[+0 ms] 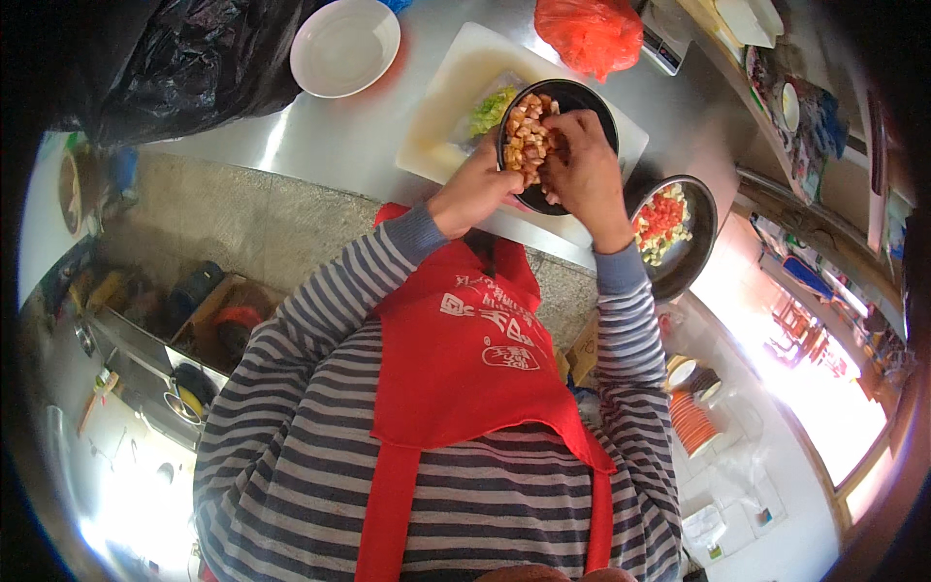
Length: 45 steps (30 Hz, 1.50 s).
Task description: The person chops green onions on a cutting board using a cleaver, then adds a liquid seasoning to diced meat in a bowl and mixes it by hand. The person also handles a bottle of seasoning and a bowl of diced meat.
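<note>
My left hand (476,182) grips the near left rim of a round black bowl (598,109), its thumb over the edge. Diced brown meat (527,138) lies in the bowl, heaped towards the left side. My right hand (585,171) reaches into the bowl with bent fingers against the meat; whether it pinches any pieces is hidden. The bowl is over a white cutting board (465,58), which is stained yellowish. Chopped green vegetable (493,110) lies on the board just left of the bowl. By my right wrist, a dark round pan (694,251) holds diced red and pale green vegetables (662,218).
A white plate (345,47) sits on the steel counter (240,149) at the upper left, beside a black plastic bag (196,65). Behind the board is a red plastic bag (589,36), with a scale (662,51) to its right. Shelving (785,138) edges the right side.
</note>
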### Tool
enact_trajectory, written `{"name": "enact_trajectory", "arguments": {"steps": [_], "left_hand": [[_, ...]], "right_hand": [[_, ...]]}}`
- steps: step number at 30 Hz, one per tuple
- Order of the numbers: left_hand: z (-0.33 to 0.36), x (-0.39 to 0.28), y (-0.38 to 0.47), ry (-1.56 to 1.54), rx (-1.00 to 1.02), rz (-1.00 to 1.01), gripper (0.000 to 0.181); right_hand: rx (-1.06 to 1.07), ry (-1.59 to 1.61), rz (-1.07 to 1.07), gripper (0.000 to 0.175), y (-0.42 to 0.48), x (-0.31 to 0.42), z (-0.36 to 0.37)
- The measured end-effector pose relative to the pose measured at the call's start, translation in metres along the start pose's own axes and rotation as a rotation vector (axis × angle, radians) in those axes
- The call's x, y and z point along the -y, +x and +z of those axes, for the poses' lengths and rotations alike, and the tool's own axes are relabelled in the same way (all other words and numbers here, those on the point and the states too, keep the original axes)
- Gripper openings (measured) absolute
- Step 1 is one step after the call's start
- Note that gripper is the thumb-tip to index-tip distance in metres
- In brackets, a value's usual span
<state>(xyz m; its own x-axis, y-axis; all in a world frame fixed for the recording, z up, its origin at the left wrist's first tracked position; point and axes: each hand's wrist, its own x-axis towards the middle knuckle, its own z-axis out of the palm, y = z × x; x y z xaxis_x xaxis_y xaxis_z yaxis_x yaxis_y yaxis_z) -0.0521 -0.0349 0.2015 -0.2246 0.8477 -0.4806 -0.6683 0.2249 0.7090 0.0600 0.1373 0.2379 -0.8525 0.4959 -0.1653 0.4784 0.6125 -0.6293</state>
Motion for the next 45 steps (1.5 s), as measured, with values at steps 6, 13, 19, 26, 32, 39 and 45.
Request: {"name": "enact_trajectory", "arguments": {"steps": [6,13,19,26,32,39,45], "left_hand": [[0.004,-0.001,-0.002,-0.011,0.016,-0.06,0.077],[-0.003,-0.011,-0.004,0.009,-0.011,-0.074,0.072],[0.003,-0.007,-0.004,-0.038,-0.065,-0.027,0.069],[0.006,0.009,0.006,-0.006,-0.073,0.022,0.074],[0.011,0.001,0.01,0.016,-0.007,0.015,0.071],[0.011,-0.009,0.008,-0.111,-0.035,0.001,0.074],[0.014,0.002,0.015,-0.031,-0.026,-0.005,0.077]], "right_hand": [[-0.039,0.009,-0.156,0.043,-0.01,0.014,-0.011],[0.153,-0.044,-0.297,0.055,-0.008,0.021,-0.028],[0.032,-0.284,-0.063,0.089,-0.03,0.02,-0.038],[-0.017,0.052,-0.065,0.047,-0.001,-0.007,-0.004],[0.052,-0.016,-0.212,0.053,-0.004,0.006,-0.011],[0.054,-0.016,-0.136,0.079,-0.022,0.008,-0.05],[0.08,-0.251,-0.008,0.081,-0.01,-0.001,-0.016]]}}
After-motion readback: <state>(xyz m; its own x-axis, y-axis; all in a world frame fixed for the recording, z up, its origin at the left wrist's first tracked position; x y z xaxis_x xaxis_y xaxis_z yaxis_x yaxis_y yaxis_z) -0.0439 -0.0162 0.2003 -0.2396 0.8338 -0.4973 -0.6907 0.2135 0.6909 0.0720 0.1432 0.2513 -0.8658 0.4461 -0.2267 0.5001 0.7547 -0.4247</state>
